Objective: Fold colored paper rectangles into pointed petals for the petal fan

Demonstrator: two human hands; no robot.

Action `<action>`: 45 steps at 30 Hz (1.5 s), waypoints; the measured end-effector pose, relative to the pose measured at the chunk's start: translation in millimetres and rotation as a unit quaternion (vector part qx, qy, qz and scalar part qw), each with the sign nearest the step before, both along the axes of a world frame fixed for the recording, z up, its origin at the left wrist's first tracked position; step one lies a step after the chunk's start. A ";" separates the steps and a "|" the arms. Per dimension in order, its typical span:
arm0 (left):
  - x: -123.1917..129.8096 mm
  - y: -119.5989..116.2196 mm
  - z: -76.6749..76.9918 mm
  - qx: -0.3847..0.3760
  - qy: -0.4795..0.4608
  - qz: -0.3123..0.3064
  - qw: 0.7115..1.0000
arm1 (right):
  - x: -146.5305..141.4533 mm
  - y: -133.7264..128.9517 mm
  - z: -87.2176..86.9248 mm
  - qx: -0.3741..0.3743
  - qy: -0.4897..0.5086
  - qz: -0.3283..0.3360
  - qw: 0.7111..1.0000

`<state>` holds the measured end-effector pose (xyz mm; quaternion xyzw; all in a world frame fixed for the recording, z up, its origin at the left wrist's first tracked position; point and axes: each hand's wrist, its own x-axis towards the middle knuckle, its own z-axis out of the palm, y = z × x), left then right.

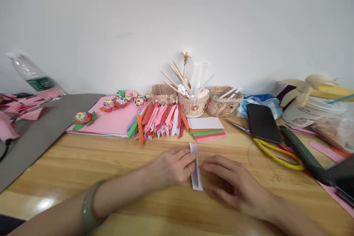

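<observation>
From your head view, your left hand (173, 166) lies over the narrow lilac strip (195, 177), its grip unclear; your right, loosely open, is just beside. The strip looks lengthwise-folded; beyond your hands, many folded pieces (162, 120) appear done, flat sheets (206, 123) unfolded.

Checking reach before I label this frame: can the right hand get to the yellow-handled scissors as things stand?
Probably yes. Bare wood lies between the right hand and the near handle loop of the scissors; only a thin thread shows there. The phone sits beyond that loop.
</observation>
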<state>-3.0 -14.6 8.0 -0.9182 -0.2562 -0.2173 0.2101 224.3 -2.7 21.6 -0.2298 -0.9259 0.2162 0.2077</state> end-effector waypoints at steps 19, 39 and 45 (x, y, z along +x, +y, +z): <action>-11.9 14.5 12.5 -0.156 -0.042 -0.063 0.985 | -13.7 15.2 -5.0 0.199 -0.047 0.057 0.977; 3.4 -4.9 13.0 -0.192 -0.060 -0.059 0.978 | 2.8 15.1 1.9 0.153 -0.037 0.008 0.988; -3.5 -5.3 12.2 -0.148 -0.006 -0.061 0.987 | 5.1 13.9 2.4 0.152 -0.052 -0.037 0.986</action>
